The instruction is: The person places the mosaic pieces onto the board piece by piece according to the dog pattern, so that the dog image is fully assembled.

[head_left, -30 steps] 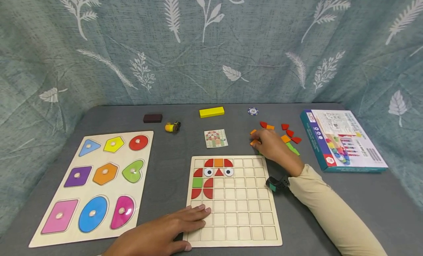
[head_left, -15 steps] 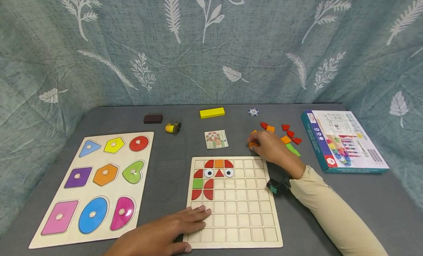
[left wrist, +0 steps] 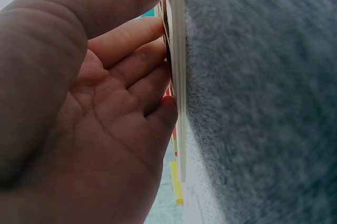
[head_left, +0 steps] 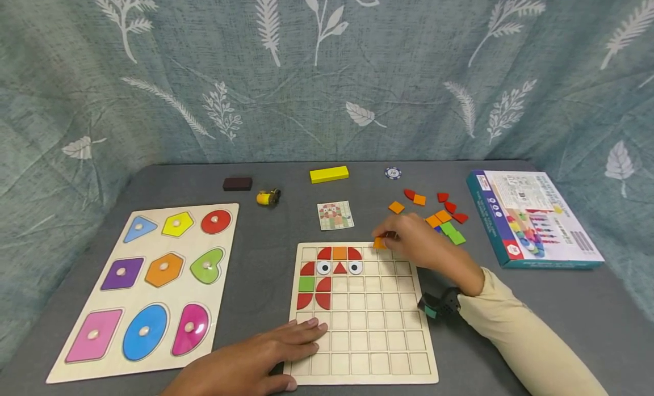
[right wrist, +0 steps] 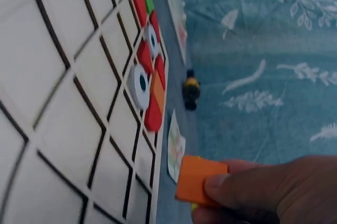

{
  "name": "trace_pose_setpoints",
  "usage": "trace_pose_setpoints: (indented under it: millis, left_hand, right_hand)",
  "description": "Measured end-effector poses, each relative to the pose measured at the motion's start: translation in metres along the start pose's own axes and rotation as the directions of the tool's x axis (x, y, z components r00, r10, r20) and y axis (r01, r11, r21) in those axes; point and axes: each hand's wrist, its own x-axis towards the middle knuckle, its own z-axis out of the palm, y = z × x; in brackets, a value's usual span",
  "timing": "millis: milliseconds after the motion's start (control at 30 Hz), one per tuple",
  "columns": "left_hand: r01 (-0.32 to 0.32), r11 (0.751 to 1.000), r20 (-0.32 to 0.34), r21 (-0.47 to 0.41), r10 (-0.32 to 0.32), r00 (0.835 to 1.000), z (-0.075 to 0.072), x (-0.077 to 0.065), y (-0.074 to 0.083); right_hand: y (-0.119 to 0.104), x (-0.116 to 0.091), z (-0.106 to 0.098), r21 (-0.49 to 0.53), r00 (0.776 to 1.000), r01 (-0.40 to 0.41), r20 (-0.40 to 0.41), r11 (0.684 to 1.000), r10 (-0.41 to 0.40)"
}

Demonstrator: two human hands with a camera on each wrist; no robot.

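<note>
My right hand (head_left: 426, 245) pinches an orange square tile (right wrist: 196, 179) between thumb and fingers. In the head view it hovers by the top edge of a wooden grid board (head_left: 379, 342). Red, green and orange pieces and two eye discs (head_left: 355, 267) fill some upper-left cells. My left hand (head_left: 252, 353) rests on the board's lower left corner, fingers extended; the left wrist view shows its palm beside the board's edge (left wrist: 180, 76). Loose red, orange, green and blue tiles (head_left: 452, 232) lie right of the board's top.
Behind the board lies a pattern card (head_left: 335, 215). A shape puzzle board (head_left: 168, 237) sits at left and a box (head_left: 541, 226) at right. Along the back are a dark block (head_left: 237, 184), a toy figure (head_left: 268, 197), a yellow block (head_left: 329, 175) and a chip (head_left: 393, 173).
The right hand has picked up the orange tile from the loose pieces and brought it left and nearer, to the board's top edge. The left hand has stayed put.
</note>
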Motion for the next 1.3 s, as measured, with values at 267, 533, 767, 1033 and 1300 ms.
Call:
trace_pose_setpoints:
  millis: [267, 533, 767, 1033, 1300]
  left_hand:
    - [-0.004, 1.0, -0.001, 0.0, 0.004, 1.0, 0.0, 0.0, 0.0]
    - [-0.023, 0.999, -0.011, 0.023, 0.023, 1.0, -0.001, 0.0, 0.0]
    - [-0.015, 1.0, -0.009, 0.023, 0.015, 1.0, 0.0, 0.001, 0.0]
    - [-0.011, 1.0, -0.006, 0.013, 0.011, 1.0, -0.001, 0.002, 0.0]
    - [-0.014, 1.0, -0.005, 0.001, 0.014, 1.0, -0.001, 0.002, -0.001]
  right_hand:
    - [-0.013, -0.003, 0.008, 0.074, 0.987, 0.105, 0.118, 0.992, -0.114]
    - [-0.023, -0.002, 0.02, 0.178, 0.973, 0.084, 0.196, 0.98, -0.119]
    - [-0.031, -0.001, 0.032, 0.323, 0.956, 0.08, 0.244, 0.943, -0.165]
    - [-0.041, 0.001, 0.045, 0.38, 0.941, 0.069, 0.283, 0.922, -0.187]
    - [-0.045, 0.003, 0.056, 0.315, 0.963, 0.023, 0.248, 0.949, -0.106]
